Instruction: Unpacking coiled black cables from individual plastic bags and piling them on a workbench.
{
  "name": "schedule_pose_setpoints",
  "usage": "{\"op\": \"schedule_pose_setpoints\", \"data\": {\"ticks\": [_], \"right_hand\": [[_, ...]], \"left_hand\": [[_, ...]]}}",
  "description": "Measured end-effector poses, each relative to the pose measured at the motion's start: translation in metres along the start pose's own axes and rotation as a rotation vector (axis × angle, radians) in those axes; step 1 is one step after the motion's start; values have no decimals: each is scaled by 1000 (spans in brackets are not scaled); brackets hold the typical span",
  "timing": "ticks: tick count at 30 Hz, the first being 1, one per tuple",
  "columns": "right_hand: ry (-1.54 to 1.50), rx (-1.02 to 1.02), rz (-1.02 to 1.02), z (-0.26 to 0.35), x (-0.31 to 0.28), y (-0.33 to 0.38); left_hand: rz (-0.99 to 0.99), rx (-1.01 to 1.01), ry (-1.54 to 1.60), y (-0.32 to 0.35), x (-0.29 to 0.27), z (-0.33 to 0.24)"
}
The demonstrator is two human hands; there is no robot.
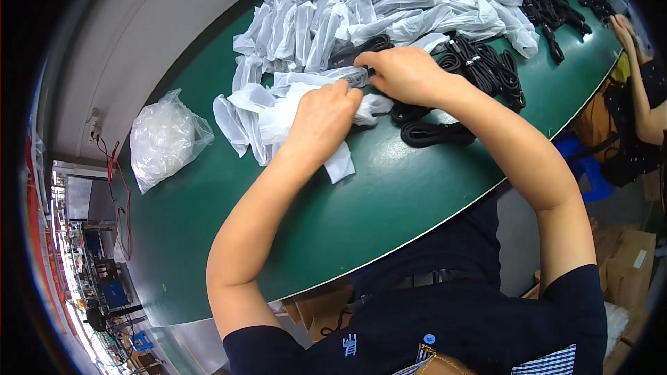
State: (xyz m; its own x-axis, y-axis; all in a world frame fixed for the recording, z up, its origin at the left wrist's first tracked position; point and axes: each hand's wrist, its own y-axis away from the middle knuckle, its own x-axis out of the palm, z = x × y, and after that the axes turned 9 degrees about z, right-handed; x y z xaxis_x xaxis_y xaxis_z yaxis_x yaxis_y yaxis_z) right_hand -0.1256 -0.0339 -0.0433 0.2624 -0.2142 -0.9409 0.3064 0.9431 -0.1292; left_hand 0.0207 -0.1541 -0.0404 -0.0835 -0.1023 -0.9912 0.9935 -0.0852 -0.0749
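Observation:
My left hand is closed, fingers curled over a white translucent plastic bag in a loose stack of flat bags. My right hand is closed in a pinch close beside it, at a coiled black cable that shows partly through the bag's mouth. Its fingertips are partly hidden, so the exact grip is hard to see. Just beyond them lies another black cable coil. Under and beside my right wrist are several bare black cable coils.
A large heap of bagged cables covers the far side of the green table. More black cables lie at the far right. On the left rests a clear bag of white material. Another person's arm reaches in at the right edge.

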Motion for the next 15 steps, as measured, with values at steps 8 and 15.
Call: {"op": "schedule_pose_setpoints", "data": {"ticks": [8, 15], "right_hand": [[108, -6, -103, -10, 18, -3], [-46, 114, -39, 9, 5, -5]], "left_hand": [[-572, -377, 835, 34, -67, 25], [-973, -423, 1423, 60, -111, 31]]}}
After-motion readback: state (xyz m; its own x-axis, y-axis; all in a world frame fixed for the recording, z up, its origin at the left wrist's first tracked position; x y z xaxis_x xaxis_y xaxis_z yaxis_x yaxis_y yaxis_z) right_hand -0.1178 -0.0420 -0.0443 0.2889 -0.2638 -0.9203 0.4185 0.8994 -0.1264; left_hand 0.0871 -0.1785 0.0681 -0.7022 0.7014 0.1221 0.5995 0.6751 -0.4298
